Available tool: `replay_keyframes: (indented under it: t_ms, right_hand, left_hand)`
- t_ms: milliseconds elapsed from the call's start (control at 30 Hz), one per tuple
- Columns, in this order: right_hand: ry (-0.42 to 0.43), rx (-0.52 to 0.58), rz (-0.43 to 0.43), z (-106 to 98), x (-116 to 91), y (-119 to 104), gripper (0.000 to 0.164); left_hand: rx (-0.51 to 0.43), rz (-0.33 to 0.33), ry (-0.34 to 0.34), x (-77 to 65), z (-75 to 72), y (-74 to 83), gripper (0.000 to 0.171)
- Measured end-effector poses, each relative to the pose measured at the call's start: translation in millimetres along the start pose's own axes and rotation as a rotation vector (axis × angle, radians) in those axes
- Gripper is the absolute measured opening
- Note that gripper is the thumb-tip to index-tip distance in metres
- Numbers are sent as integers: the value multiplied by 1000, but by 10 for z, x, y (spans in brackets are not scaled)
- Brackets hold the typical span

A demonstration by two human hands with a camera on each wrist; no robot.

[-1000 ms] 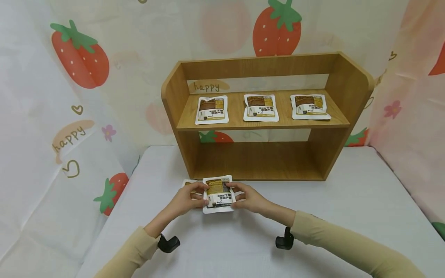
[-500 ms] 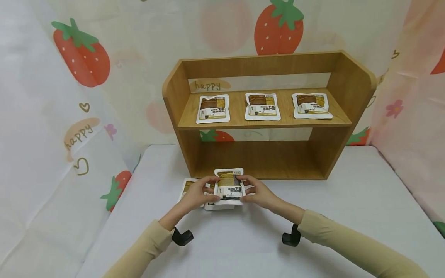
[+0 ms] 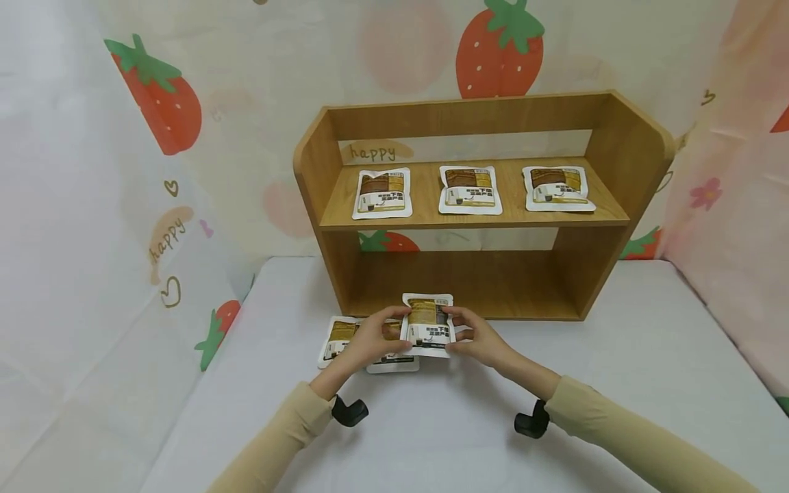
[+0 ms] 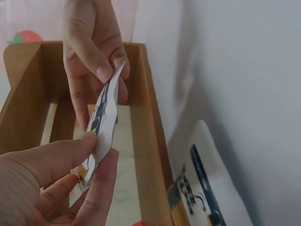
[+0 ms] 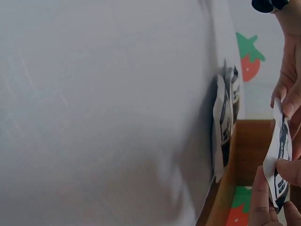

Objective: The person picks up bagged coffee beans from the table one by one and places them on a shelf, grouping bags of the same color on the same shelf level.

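Note:
Between both hands a flat white food pouch [image 3: 428,326] with a gold and dark printed label is held up in front of the wooden shelf's lower tier. My left hand [image 3: 377,337] pinches its left edge, thumb on the printed face and fingers behind. On the opposite edge my right hand [image 3: 482,338] pinches it the same way; both grips show in the left wrist view, around the pouch [image 4: 104,117] seen edge-on. Behind the left hand, two similar pouches lie on the table, one at the left [image 3: 336,339] and one partly hidden [image 3: 394,364].
A two-tier wooden shelf [image 3: 468,226] stands at the back of the white table [image 3: 444,431]. Three matching pouches lie spaced along its upper tier: left [image 3: 382,194], middle [image 3: 470,191] and right [image 3: 558,190]. Strawberry-print cloth [image 3: 265,89] hangs behind and at the sides.
Both hands have lifted the pouch off the other pouches on the table and carried it right and slightly up, toward the lower tier. The two pouches beneath are now more visible.

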State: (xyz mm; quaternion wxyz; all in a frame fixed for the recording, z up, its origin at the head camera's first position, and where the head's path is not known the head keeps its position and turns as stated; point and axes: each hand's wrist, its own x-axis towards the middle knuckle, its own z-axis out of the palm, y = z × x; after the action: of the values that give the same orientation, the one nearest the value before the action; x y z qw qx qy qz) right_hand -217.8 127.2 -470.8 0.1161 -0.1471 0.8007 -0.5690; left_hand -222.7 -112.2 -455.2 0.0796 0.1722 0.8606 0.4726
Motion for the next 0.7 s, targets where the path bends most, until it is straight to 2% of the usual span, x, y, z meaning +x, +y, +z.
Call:
replay_keyframes:
  t_ms: [167,367,700]
  right_hand:
    - [24,-8,-30,-120,-28,29,69]
    - [48,-24,-20,-220,-79,99,69]
    - [90,-36,-6,-352,-179,230,70]
  left_hand:
    - [16,13,-8,108,88,64,61]
    - [-30,72,-32,203,205,75,61]
    - [-30,56,-53,297,395,130,62]
